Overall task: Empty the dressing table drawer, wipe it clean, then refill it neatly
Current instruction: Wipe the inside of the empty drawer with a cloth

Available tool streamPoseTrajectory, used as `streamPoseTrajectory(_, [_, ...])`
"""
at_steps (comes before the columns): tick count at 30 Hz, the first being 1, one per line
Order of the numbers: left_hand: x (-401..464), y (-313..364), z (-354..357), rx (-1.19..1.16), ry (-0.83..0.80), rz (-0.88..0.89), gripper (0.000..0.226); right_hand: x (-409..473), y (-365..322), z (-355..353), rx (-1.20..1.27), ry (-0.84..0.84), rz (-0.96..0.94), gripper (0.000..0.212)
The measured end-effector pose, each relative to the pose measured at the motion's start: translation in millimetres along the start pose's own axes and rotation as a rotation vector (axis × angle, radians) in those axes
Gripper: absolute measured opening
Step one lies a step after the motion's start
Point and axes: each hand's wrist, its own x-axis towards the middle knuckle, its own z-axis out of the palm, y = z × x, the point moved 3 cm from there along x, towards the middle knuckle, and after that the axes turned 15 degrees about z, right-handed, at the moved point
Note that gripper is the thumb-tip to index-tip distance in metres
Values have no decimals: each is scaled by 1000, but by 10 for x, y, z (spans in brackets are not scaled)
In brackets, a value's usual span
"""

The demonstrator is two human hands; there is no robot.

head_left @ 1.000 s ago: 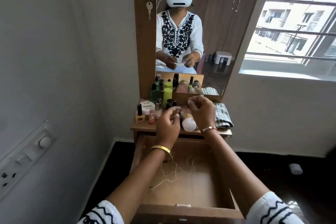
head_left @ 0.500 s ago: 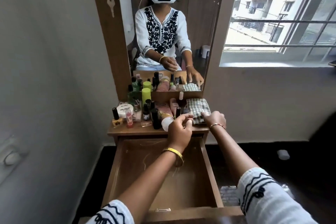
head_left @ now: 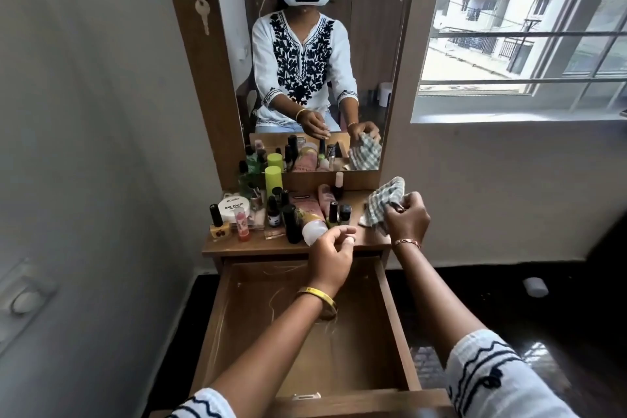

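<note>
Open brown wooden drawer (head_left: 305,343), frame centre-bottom: emptied bar stray threads, unwiped; bottles crowd the wooden surface (head_left: 368,237) above; right hand (head_left: 405,219) grips green-checked cloth (head_left: 383,202); left hand (head_left: 330,253), loosely curled, apparently holds nothing; refilling outstanding.

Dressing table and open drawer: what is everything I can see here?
Drawer: one, brown wood, pulled open, a few pale threads inside.
Checked cloth: one, green and white, at tabletop's right end.
Cosmetic bottles and tubes: many, mixed colours, crowded on tabletop's left.
Nail polish tub: one, white, left among bottles.
Mirror: one, behind tabletop.
Key: one, hanging on frame.
Window: one, right wall.
Left hand: above drawer's back edge, fingers loosely curled.
Right hand: grips the cloth.
</note>
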Motion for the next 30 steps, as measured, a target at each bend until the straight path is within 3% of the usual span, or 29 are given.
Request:
streamPoseTrajectory(4, [-99,-17,8,-133,-14,-110,19,-194,-16,-211,192,75,-46,22])
streamPoseTrajectory(8, [-290,-8,115,-428,-132,-569,25,-568,50,-440,371,101,20,23])
streamPoseTrajectory(11, [-438,-61,188,-489,-198,-720,35,-947,82,-568,506,42,56,23])
streamPoseTrajectory(14, [-546,-169,225,-577,-172,-745,42,-1219,208,-596,569,-37,116,19])
streamPoseTrajectory(18, [-645,-214,118,-700,-30,-756,20,-1490,297,-581,539,-213,231,25])
streamPoseTrajectory(20, [-688,-196,-4,-607,21,-744,12,-1525,350,-548,446,-353,338,26])
streamPoseTrajectory(22, [-699,-193,-118,-516,80,-700,12,-1527,402,-519,322,-514,433,13])
streamPoseTrajectory(25, [-738,-132,-251,-327,79,-618,32,-1567,409,-533,183,-679,500,13])
streamPoseTrajectory(30, [-895,-40,-345,-8,-51,-512,47,-1709,453,-529,150,-729,545,19])
